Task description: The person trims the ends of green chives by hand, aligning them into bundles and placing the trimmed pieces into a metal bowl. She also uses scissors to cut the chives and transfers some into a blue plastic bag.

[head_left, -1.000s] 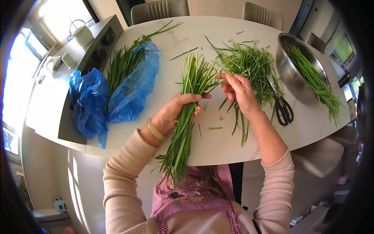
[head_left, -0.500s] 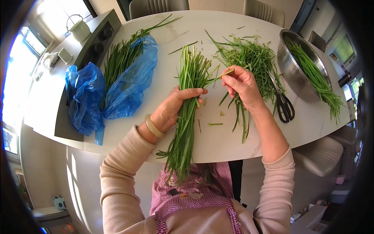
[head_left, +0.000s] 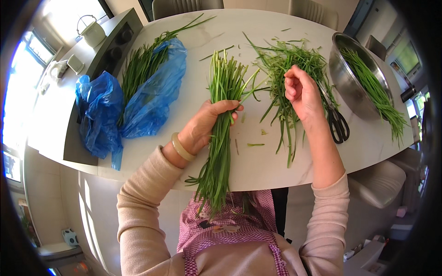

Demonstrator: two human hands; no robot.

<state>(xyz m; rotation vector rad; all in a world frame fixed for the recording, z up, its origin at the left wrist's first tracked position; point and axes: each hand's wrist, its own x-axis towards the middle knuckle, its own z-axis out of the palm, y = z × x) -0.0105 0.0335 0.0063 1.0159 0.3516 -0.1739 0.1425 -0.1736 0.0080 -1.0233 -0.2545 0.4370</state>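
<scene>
My left hand (head_left: pixel 207 122) is wrapped round a thick bunch of garlic chives (head_left: pixel 221 142), whose pale cut ends point to the far side and whose green leaves hang over the table's near edge. A few thin stalks stick out sideways from the bunch. Over a loose heap of trimmed chive pieces (head_left: pixel 287 62), my right hand (head_left: pixel 304 94) is raised with its fingers curled together; what they hold, if anything, is hidden. Scissors with black handles (head_left: pixel 338 126) lie at the right side of the heap, beside a steel bowl (head_left: pixel 352 94) with more chives (head_left: pixel 375 85) draped over its rim.
On the left, a blue plastic bag (head_left: pixel 154 103) lies partly round more chives (head_left: pixel 138 69). A dark raised panel with knobs (head_left: pixel 115 53) borders the white table (head_left: pixel 258 175) there, with a pale lidded pot (head_left: pixel 93 34) beyond. Chairs (head_left: pixel 313 14) stand around the table.
My right hand has moved right and a little farther away, leaving the bunch's side stalks for the heap. The stalk seen in its fingertips no longer shows there. My left hand keeps its hold.
</scene>
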